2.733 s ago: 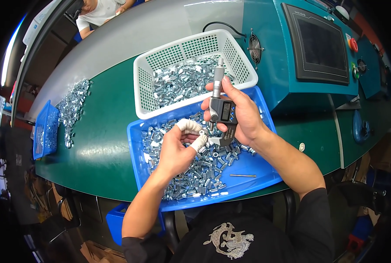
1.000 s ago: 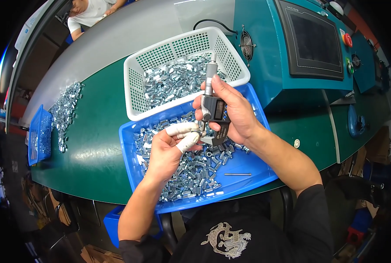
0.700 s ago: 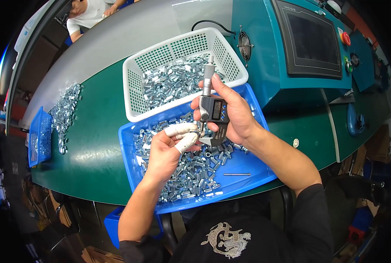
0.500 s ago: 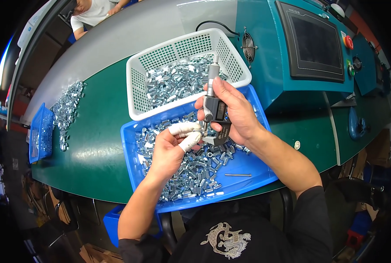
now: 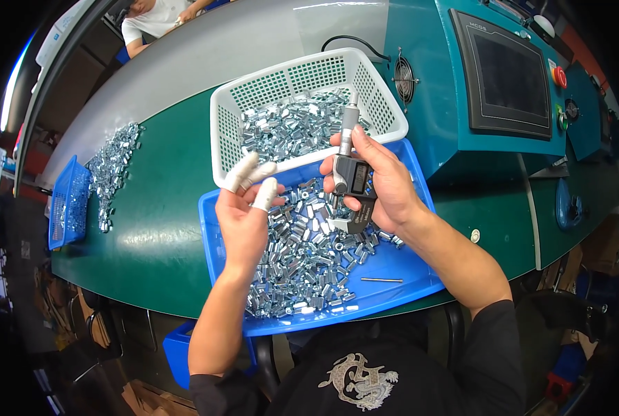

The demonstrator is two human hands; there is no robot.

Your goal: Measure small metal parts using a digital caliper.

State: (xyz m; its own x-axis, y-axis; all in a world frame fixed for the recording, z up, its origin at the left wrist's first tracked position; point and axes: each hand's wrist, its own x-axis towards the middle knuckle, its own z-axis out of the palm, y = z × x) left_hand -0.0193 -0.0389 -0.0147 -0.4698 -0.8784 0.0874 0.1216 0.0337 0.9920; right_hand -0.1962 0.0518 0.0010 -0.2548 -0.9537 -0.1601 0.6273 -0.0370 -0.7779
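My right hand (image 5: 386,182) is wrapped round a digital micrometer (image 5: 353,177), its grey barrel pointing away from me and its dark frame toward me. No part shows in the micrometer's gap. My left hand (image 5: 243,220), with white cots on the thumb and some fingers, is raised over the left side of a blue tray (image 5: 212,243). Its thumb and fingers are apart, and I see nothing held between them. Many small shiny metal hex sleeves (image 5: 302,267) fill much of the tray beneath both hands. Beyond it, a white perforated basket (image 5: 221,139) holds more of them.
A thin metal rod (image 5: 381,280) lies in the tray's right part. At left are a loose pile of sleeves (image 5: 112,166) and a small blue basket (image 5: 61,208). A teal machine (image 5: 434,104) with a screen stands at right. A person (image 5: 153,21) sits across the table.
My left hand has moved left and away from the micrometer's gap, and its fingers have spread. The right hand still holds the micrometer. The whole view has shifted slightly.
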